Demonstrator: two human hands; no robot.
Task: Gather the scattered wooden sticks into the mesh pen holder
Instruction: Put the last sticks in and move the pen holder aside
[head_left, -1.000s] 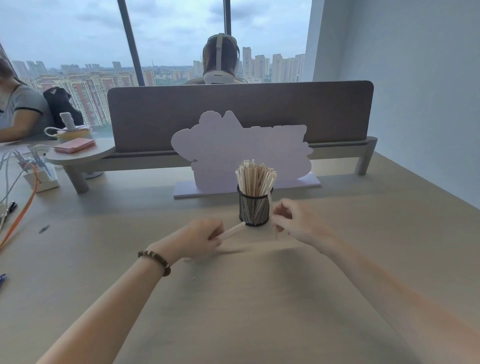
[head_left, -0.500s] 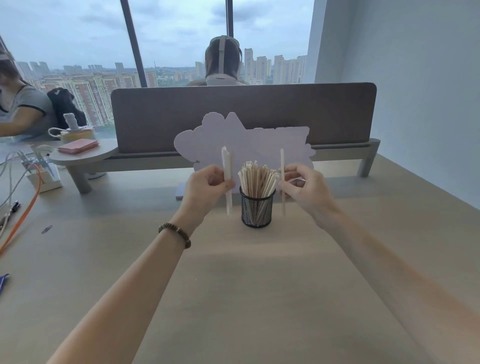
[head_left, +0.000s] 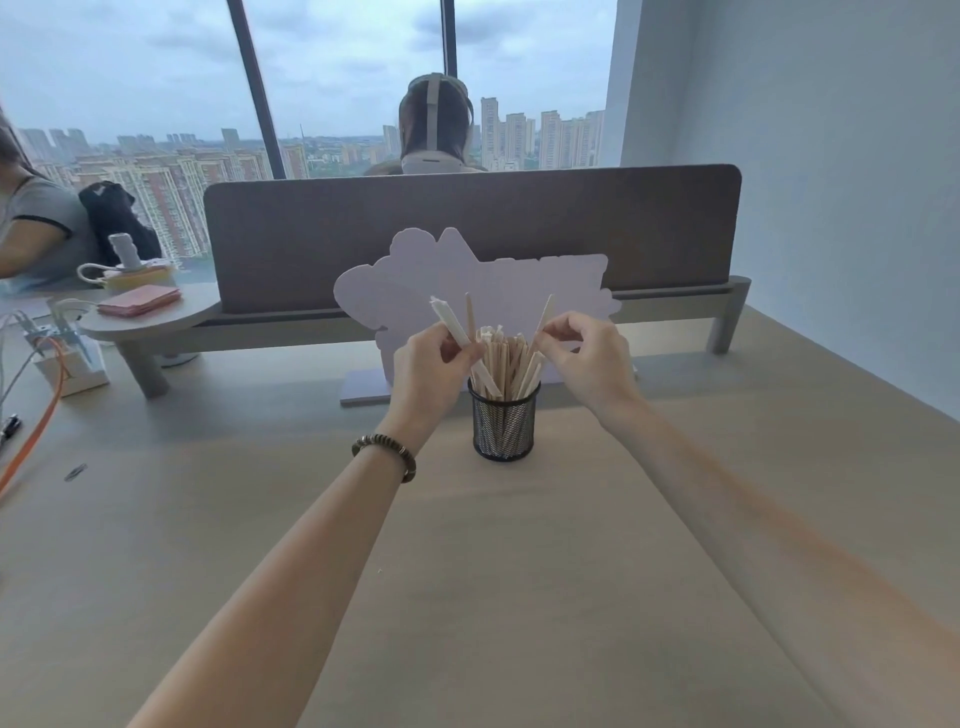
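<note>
A black mesh pen holder (head_left: 504, 426) stands on the desk, packed with several wooden sticks (head_left: 506, 361). My left hand (head_left: 428, 366) is just left of its rim, pinching wooden sticks (head_left: 451, 321) that lean into the holder's top with their upper ends sticking up. My right hand (head_left: 584, 358) is at the right of the rim, fingertips closed on one thin wooden stick (head_left: 543, 319) whose lower end goes in among the others.
A pale cloud-shaped board (head_left: 415, 291) stands right behind the holder, in front of a grey desk divider (head_left: 467, 228). A small shelf (head_left: 150, 322) with pink notes, and cables (head_left: 31, 436), lie far left. People sit beyond. A wall (head_left: 831, 208) runs along the right.
Both hands lifted sticks off the desk, raised them upright beside the holder, then closed in over its rim. The stick ends now sit inside the holder's mouth.
</note>
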